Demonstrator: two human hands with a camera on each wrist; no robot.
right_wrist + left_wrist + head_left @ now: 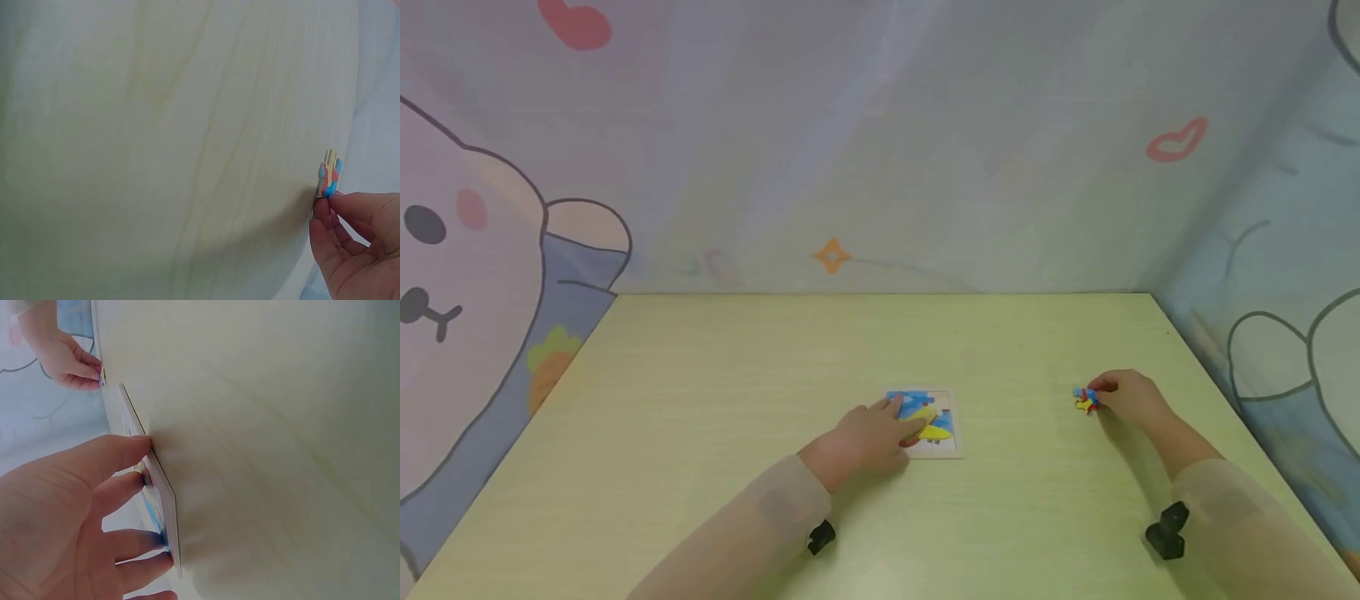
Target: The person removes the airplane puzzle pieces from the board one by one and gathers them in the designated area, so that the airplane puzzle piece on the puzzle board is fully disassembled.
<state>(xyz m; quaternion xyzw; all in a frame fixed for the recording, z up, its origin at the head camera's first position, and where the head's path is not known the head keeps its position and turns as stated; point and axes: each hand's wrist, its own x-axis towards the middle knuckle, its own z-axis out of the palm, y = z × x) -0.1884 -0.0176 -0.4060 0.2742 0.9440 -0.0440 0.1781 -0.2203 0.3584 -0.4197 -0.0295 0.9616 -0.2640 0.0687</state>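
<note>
A square jigsaw puzzle in a pale tray frame lies on the table, with blue and yellow picture pieces in it and pale bare patches at its upper right and bottom. My left hand rests on its left part, fingers spread over the picture. In the left wrist view, that hand's thumb touches the frame's edge and its fingertips press the picture. Off to the right, my right hand pinches a few small puzzle pieces coloured blue, red and yellow between thumb and fingers, close to the table top.
The pale wooden table stretches around both hands. A printed cloth backdrop stands along its back edge and both sides. Black wrist devices sit at both sleeves.
</note>
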